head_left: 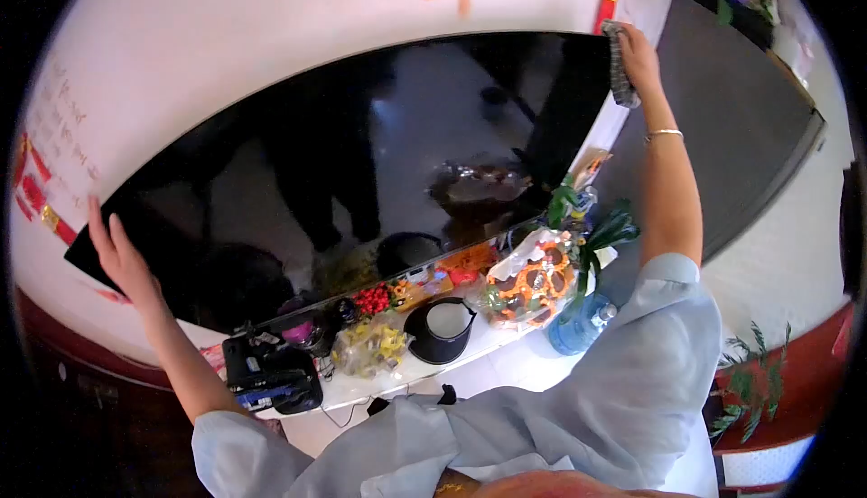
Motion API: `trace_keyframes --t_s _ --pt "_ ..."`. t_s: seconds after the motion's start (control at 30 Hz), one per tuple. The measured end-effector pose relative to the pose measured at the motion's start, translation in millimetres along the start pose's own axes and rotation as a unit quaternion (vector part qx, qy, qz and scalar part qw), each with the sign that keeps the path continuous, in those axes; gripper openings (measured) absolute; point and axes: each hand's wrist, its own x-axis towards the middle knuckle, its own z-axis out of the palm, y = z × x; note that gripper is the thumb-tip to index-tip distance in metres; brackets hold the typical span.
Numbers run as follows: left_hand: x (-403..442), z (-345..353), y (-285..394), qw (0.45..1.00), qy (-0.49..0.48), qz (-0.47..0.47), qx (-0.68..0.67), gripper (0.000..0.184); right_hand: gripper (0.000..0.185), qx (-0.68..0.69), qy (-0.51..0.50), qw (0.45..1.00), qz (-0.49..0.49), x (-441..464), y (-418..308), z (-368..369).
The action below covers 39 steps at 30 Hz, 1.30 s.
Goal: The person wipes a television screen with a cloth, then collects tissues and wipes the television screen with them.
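Observation:
A large black television (433,137) spans the view in front of me, its dark screen showing reflections. At its upper right corner, my right hand (639,60) is closed on a grey checked cloth (620,69), which hangs along the screen's edge. My left hand (122,250) lies at the lower left corner of the television, fingers stretched out against its edge and holding nothing.
Below the screen a white cabinet top (488,344) carries a black visor (442,331), red berries (372,298), a plastic-wrapped bundle (370,346) and a black device (271,376). A blue water jug (581,325) stands to the right, near a tall grey panel (722,119).

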Motion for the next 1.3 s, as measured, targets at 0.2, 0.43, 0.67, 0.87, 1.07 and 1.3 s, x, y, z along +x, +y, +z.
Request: trace_keyframes --t_s 0.2,0.43,0.67,0.87,1.07,1.3 --pt "-22.8 107.1 148.5 0.960 -0.235 0.124 -0.088 0.046 0.028 -0.028 0.020 0.998 -0.055 -1.6 -3.9 10.0" --pt "0.1 266.8 271.9 0.891 -0.303 0.318 -0.117 0.033 0.029 -0.026 0.006 0.998 -0.061 -6.1 -7.9 6.4" --pt "13.8 256.1 245.3 0.906 -0.244 0.336 -0.086 0.025 0.029 0.028 0.033 0.999 -0.023 -14.2 -14.6 11.7" --pt "34.9 140.7 151.9 0.957 -0.234 0.162 -0.054 0.029 0.032 -0.006 0.006 0.993 -0.120 -35.2 -104.5 29.8" --pt "61.5 -0.4 -9.3 0.989 -0.028 0.122 0.074 0.030 0.030 0.027 -0.018 0.985 -0.170 -75.0 -266.9 31.2" --pt "71.6 -135.5 -172.3 0.987 0.095 -0.011 0.128 0.037 0.027 0.096 0.019 0.937 -0.335 -111.1 -461.3 54.0"
